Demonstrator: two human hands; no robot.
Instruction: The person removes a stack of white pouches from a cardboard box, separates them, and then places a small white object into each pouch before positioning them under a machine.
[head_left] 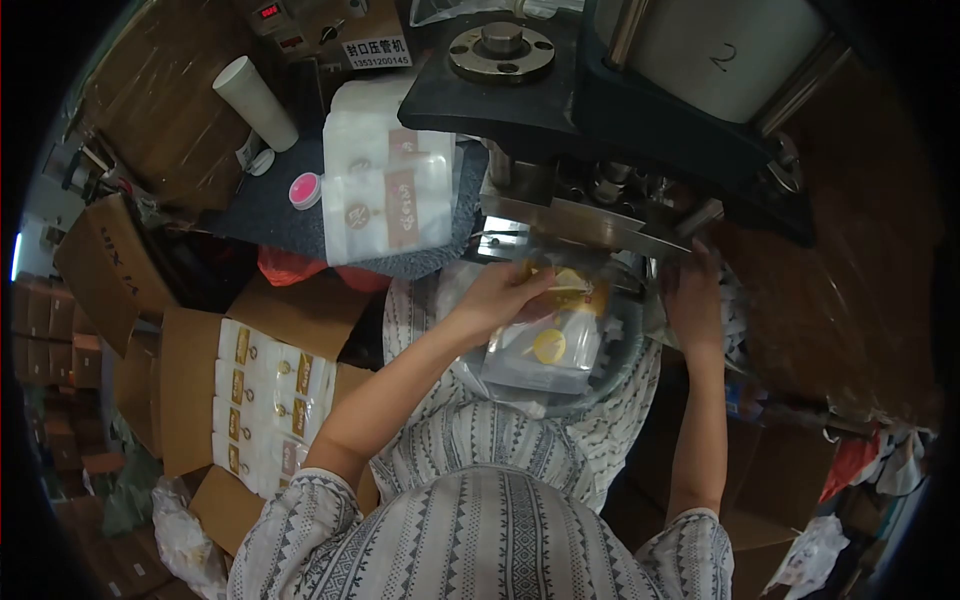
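My left hand [505, 298] is closed on the upper part of a clear plastic pouch [545, 362] with white and yellow print. The pouch hangs below the metal head of a press [580, 222], over a round tub [627, 350] in my lap. On the right, my right hand [693, 305] is raised beside the press's right end. Its fingers are dim and partly hidden there, so I cannot make out whether they grip anything.
Stacked printed pouches [390, 205] lie on a grey cloth to the left, near a pink round lid [305, 190] and a white cylinder [255, 103]. An open carton [190, 390] holds rows of packed pouches. The press's black frame [490, 95] overhangs my hands.
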